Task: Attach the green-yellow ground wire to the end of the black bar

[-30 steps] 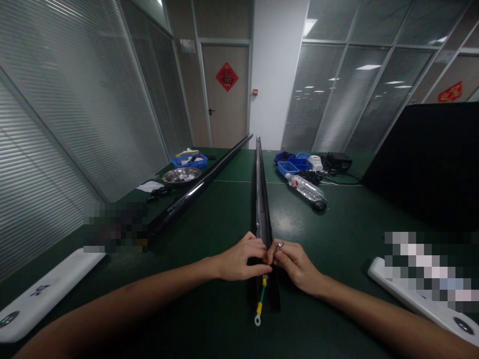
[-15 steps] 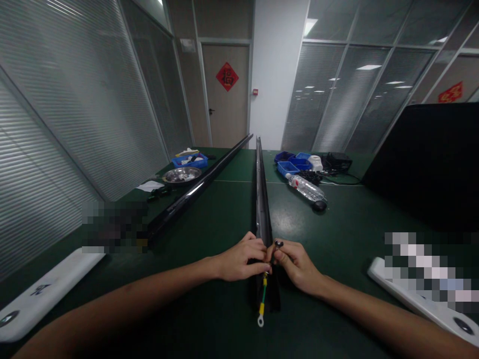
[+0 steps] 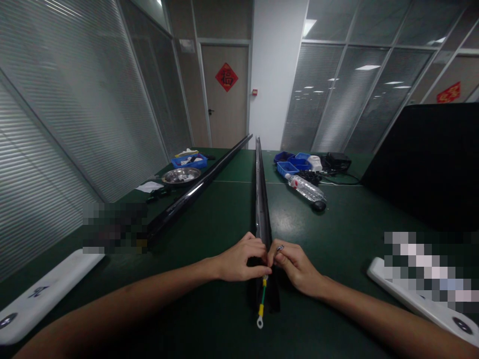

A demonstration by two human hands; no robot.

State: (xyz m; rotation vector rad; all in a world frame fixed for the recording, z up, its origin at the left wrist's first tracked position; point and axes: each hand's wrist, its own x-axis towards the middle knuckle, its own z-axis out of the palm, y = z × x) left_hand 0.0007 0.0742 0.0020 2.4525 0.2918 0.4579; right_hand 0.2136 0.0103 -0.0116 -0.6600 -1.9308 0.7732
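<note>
A long black rail (image 3: 261, 199) runs down the middle of the green table (image 3: 337, 234) towards me. My left hand (image 3: 239, 259) is closed around the rail's near end, fingers pinched at its edge. My right hand (image 3: 295, 267) is closed too, pinching a small silver screw-like part (image 3: 280, 247) right beside the rail. A green-yellow wire with a ring terminal (image 3: 261, 304) hangs out of the rail end below my hands.
A second black rail (image 3: 194, 189) lies to the left. A metal bowl (image 3: 182, 175), blue bins (image 3: 290, 164), a plastic bottle (image 3: 305, 188) and a black charger sit farther back. White curved panels (image 3: 41, 294) lie at both near corners. A black screen (image 3: 430, 159) stands right.
The hands stay at the rail end; the right fingers have turned slightly and the small silver part sits a little lower and tilted.
</note>
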